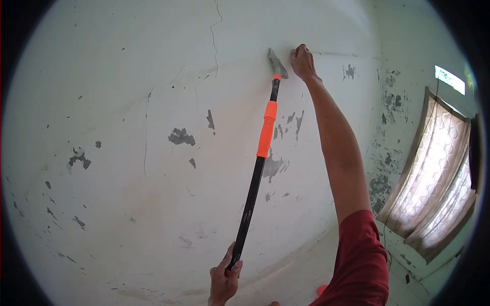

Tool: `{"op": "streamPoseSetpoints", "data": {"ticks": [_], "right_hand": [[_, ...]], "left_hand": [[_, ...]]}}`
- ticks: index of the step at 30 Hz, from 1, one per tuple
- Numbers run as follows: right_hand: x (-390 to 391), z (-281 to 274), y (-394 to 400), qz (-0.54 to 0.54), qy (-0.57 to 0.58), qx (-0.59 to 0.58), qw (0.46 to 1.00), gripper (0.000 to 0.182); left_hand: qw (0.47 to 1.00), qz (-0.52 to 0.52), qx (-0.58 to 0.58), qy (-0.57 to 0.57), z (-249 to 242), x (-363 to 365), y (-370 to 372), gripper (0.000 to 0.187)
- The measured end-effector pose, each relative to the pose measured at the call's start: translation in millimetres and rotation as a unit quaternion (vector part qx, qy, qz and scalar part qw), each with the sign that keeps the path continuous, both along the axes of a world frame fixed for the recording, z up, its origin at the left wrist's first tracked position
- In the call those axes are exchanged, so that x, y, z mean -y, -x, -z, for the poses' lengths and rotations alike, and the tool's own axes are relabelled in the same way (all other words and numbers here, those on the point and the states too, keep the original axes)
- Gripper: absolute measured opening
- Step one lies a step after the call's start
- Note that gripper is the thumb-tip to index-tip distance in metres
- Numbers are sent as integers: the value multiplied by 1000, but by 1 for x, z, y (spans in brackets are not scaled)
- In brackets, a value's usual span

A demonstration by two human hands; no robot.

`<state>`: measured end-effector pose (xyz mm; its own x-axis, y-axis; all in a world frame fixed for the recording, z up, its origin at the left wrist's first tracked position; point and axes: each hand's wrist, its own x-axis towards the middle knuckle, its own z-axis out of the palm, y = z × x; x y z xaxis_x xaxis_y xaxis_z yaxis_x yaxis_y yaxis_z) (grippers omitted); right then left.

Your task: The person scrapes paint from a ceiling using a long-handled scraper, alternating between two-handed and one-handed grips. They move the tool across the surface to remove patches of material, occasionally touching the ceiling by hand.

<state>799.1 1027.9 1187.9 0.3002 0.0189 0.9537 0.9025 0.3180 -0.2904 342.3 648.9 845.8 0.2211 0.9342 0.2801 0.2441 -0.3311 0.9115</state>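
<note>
My left hand (224,279) is wrapped round the lower end of a black pole (250,204) with an orange collar (267,130). The pole slants up to a grey, dusty scraper-like head (277,64) near the white wall (168,107). Just right of that head, my right hand (303,60) is raised at the wall with its fingers closed; what they hold, if anything, is too small to tell. Grey patches of bare wall (273,166) show behind the pole.
A curtained window (434,178) is at the right, below a small bright opening (449,80). A dark cable (390,211) hangs beside the curtain. Part of a red object (321,290) lies low, near the red sleeve (360,255). Tiled floor (306,265) shows below.
</note>
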Motion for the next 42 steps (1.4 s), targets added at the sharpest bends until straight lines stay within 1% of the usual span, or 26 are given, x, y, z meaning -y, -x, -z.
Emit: {"op": "streamPoseSetpoints", "data": {"ticks": [4,6,10,12,13,15,18,20,22,24,25,26,27,28,29,30,31,32,33,34,36,37,38,39,40,42], "right_hand": [[8,-6,-1,-31,45,-35,998,27],[19,0,2,-95,56,-111,988,28],[38,9,5,-159,84,-130,975,29],[50,22,7,-314,81,-192,926,25],[57,33,10,-313,84,-194,926,25],[76,59,11,-444,28,-214,870,24],[105,123,12,-473,19,-234,849,22],[135,186,23,-484,13,-262,835,19],[165,273,39,-417,50,-306,854,14],[182,404,50,-307,192,-353,863,17],[192,483,62,-295,259,-385,835,18],[206,568,75,-239,373,-355,823,21],[228,651,88,-200,526,-263,783,20],[261,707,115,-151,648,-215,715,22],[280,797,135,-137,689,-170,691,24],[315,807,161,-134,757,-140,624,26],[338,831,182,-180,772,-159,588,34],[344,923,189,-237,743,-223,585,32],[368,850,211,-256,714,-424,495,21],[367,838,219,-258,717,-421,492,21],[360,836,229,-274,638,-493,524,14],[355,822,227,-255,668,-442,542,19],[344,805,222,-257,672,-437,540,19],[329,786,216,-219,755,-229,575,21],[314,766,213,-171,795,-9,582,24],[293,721,219,-275,665,-270,640,36]], "left_hand": [[1000,-2,27,0,-13,6,-6,56],[999,-2,35,8,-13,8,-6,56],[999,-1,32,12,-3,4,-2,56],[1000,4,25,16,4,2,1,56],[1000,0,22,18,5,3,3,56],[1000,-4,23,20,9,3,4,56],[999,-3,43,32,11,2,1,55],[997,12,67,39,12,5,0,55],[997,24,64,26,18,2,3,55],[997,35,61,13,19,5,4,56],[997,38,65,26,19,7,3,57],[996,41,67,41,19,9,4,57],[996,37,69,41,20,12,6,57],[996,40,74,38,22,13,7,57],[995,44,80,36,23,13,9,58],[995,41,81,33,21,15,10,58],[996,29,76,44,18,19,12,58],[996,17,72,56,16,21,14,57],[996,13,72,56,16,23,16,57],[996,15,72,55,17,25,18,57],[996,13,73,54,19,27,22,57],[996,12,72,54,21,29,25,57],[996,10,72,54,23,32,27,57],[996,3,74,54,25,36,31,57],[996,3,72,51,26,39,34,57],[997,0,72,42,31,44,42,57]]}}
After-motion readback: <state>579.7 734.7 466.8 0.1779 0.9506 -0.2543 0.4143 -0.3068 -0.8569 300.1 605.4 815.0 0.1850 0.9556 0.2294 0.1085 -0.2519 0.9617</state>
